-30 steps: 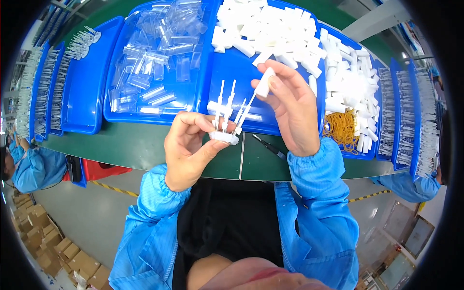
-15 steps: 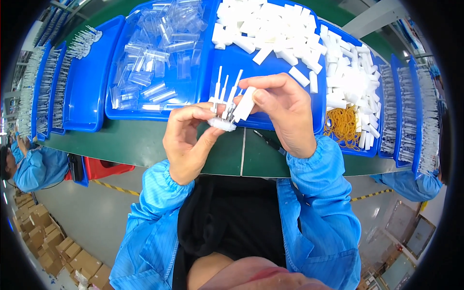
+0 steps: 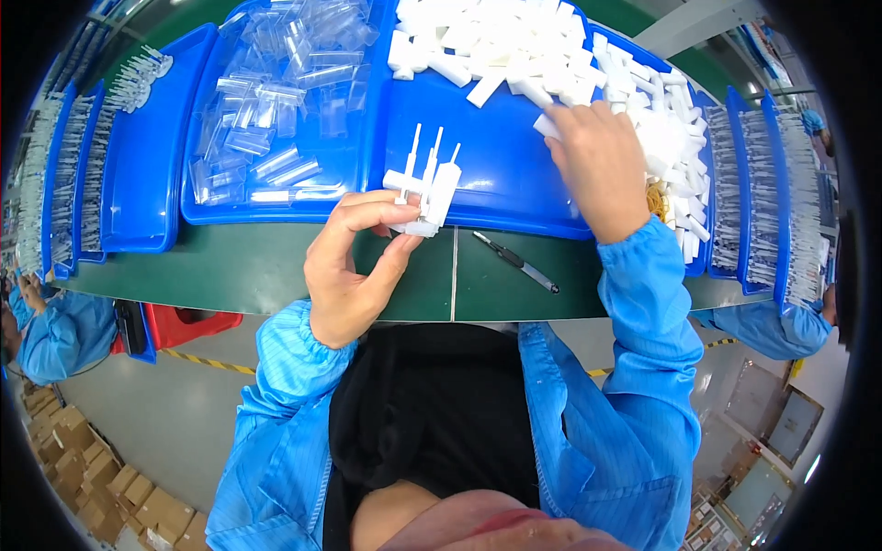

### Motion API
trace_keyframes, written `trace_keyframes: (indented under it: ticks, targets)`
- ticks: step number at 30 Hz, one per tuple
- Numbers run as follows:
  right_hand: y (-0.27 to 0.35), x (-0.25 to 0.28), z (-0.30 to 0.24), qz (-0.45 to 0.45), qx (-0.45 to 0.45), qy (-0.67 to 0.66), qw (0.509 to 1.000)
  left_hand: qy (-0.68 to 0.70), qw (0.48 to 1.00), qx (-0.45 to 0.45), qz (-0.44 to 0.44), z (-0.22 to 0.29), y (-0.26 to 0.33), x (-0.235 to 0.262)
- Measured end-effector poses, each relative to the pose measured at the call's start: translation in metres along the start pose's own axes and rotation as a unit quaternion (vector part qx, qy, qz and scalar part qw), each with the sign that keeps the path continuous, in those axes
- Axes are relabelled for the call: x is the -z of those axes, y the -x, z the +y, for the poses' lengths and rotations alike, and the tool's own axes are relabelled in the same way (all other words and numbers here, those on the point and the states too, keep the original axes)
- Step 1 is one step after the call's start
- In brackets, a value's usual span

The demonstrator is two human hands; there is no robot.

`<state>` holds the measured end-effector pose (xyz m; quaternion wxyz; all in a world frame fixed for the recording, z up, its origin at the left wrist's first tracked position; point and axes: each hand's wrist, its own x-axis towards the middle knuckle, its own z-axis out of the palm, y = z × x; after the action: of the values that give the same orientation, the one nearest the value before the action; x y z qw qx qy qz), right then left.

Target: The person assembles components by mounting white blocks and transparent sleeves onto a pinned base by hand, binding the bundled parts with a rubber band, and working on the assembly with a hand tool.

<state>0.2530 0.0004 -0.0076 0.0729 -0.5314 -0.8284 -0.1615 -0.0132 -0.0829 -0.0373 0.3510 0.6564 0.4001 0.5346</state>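
Observation:
My left hand (image 3: 354,257) pinches a small white base with several thin white pins (image 3: 432,165) standing up from it. A white sleeve (image 3: 445,195) is fitted over the rightmost one, whose tip pokes out at the top. Another white sleeve lies sideways against the pins. My right hand (image 3: 602,165) is over the right side of the blue tray (image 3: 496,184), palm down and bent, by a loose white sleeve (image 3: 546,126). Its fingertips are mostly hidden, so whether they grip anything does not show.
Clear plastic tubes (image 3: 276,165) lie in the blue tray to the left. More white sleeves (image 3: 657,119) and yellow rubber bands (image 3: 656,200) fill the right tray. A black pen (image 3: 516,263) rests on the green table (image 3: 248,266). Trays of pinned parts (image 3: 763,193) flank both sides.
My right hand has let go of the white sleeve, which stays on the part, and has moved right over the loose sleeves. My left hand keeps holding the base. The view has shifted slightly.

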Motion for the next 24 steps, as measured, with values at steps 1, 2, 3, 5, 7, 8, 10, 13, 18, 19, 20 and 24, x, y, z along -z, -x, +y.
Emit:
trace_keyframes:
  ticks: [1, 2, 3, 5, 7, 8, 10, 13, 18, 19, 20, 24]
  targets:
    - [0.0, 0.001, -0.004, -0.001, 0.002, 0.0, 1.0, 0.0, 1.0, 0.001, 0.002, 0.0, 0.0, 0.001]
    - [0.001, 0.002, -0.01, -0.003, 0.021, -0.025, 0.999, -0.017, 1.0, -0.003, 0.008, 0.001, 0.001, 0.002]
    - [0.002, 0.003, -0.015, -0.006, 0.04, -0.05, 0.998, -0.034, 0.999, -0.006, 0.015, 0.003, 0.001, 0.004]
    - [0.0, 0.012, -0.019, -0.028, 0.045, -0.124, 0.991, -0.073, 0.997, -0.03, 0.006, 0.006, 0.0, 0.007]
    - [-0.004, 0.014, -0.023, -0.088, -0.125, -0.586, 0.796, -0.111, 0.992, -0.052, -0.004, 0.013, -0.001, 0.009]
    - [-0.007, 0.022, -0.031, -0.069, -0.168, -0.701, 0.69, -0.102, 0.994, -0.047, -0.019, 0.017, -0.002, 0.009]
    - [-0.005, 0.02, -0.049, -0.045, -0.199, -0.776, 0.596, -0.08, 0.995, -0.036, -0.046, 0.022, 0.001, 0.01]
    - [-0.004, 0.009, -0.062, -0.005, -0.226, -0.847, 0.481, -0.047, 0.996, -0.028, -0.073, 0.027, 0.001, 0.011]
    - [-0.001, 0.007, -0.068, -0.04, -0.199, -0.866, 0.457, -0.018, 0.997, -0.013, -0.073, 0.026, 0.003, 0.01]
    - [-0.001, 0.007, -0.069, -0.05, -0.184, -0.862, 0.47, -0.012, 0.997, 0.005, -0.073, 0.027, 0.003, 0.01]
    - [0.001, 0.006, -0.069, -0.055, -0.173, -0.866, 0.467, -0.005, 0.997, 0.023, -0.074, 0.027, 0.003, 0.011]
    - [0.0, 0.003, -0.063, -0.039, -0.141, -0.879, 0.453, -0.006, 0.997, 0.023, -0.072, 0.025, 0.003, 0.01]
